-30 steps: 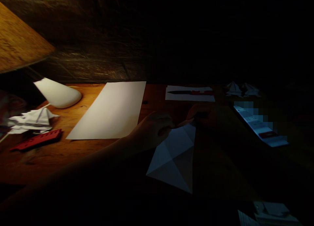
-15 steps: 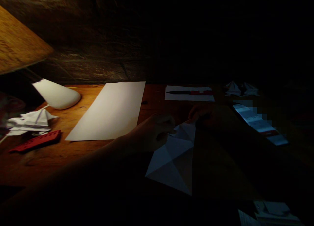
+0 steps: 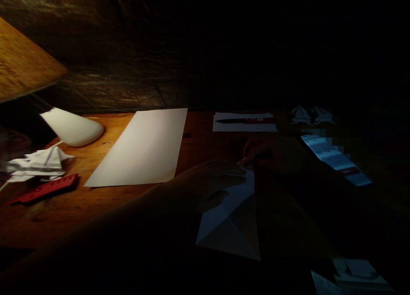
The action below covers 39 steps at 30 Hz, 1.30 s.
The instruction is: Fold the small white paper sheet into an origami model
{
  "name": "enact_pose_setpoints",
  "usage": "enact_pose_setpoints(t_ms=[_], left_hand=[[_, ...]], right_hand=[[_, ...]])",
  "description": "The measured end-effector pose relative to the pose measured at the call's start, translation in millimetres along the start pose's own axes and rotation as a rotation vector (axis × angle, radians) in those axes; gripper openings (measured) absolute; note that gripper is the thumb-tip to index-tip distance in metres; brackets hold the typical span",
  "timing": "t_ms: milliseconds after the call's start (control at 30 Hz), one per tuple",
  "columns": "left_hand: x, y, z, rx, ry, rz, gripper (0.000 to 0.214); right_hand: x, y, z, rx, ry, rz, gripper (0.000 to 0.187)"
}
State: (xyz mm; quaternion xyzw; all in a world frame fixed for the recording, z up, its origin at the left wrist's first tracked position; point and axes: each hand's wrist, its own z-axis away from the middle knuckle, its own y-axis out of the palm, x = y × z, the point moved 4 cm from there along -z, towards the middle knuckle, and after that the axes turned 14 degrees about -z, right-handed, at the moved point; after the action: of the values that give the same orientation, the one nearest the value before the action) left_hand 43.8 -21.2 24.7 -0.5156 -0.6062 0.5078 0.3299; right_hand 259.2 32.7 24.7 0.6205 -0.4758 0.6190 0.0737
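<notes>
A folded sheet of white paper (image 3: 229, 226) with crease lines lies on the wooden table (image 3: 109, 214), in deep shadow. My left hand (image 3: 213, 186) rests on its upper part and presses a flap down, covering much of the sheet. My right hand (image 3: 265, 152) pinches the sheet's top corner between its fingers. Both hands are dim, so the finger positions are hard to make out. A large, flat sheet of white paper (image 3: 141, 147) lies just left of my left hand, without touching it.
Behind my right hand, a black-and-red knife (image 3: 245, 121) lies on a white sheet (image 3: 243, 127). Paper models (image 3: 310, 115), a printed strip (image 3: 333, 158), crumpled paper (image 3: 38, 166), a red strip (image 3: 45, 189), a white lamp (image 3: 72, 127) and papers (image 3: 355, 276) surround the work.
My left hand has moved right and down over the folded sheet, pressing its upper flap down. The sheet's top part is now more covered, and the view has shifted slightly.
</notes>
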Motion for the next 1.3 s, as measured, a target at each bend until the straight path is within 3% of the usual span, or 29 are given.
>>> enact_pose_setpoints(t_ms=[200, 367, 1300], left_hand=[[-3.1, 1.2, -0.3, 0.045, -0.005, 0.005, 0.044], [-4.6, 1.9, 0.1, 0.033, 0.018, -0.017, 0.045], [-8.6, 6.2, -1.6, 0.103, 0.023, -0.130, 0.056]], right_hand=[[-1.1, -0.6, -1.7, 0.012, 0.047, -0.030, 0.013], [-3.6, -0.7, -1.1, -0.008, 0.047, -0.002, 0.022], [-5.7, -6.9, -1.4, 0.036, 0.078, -0.029, 0.020]])
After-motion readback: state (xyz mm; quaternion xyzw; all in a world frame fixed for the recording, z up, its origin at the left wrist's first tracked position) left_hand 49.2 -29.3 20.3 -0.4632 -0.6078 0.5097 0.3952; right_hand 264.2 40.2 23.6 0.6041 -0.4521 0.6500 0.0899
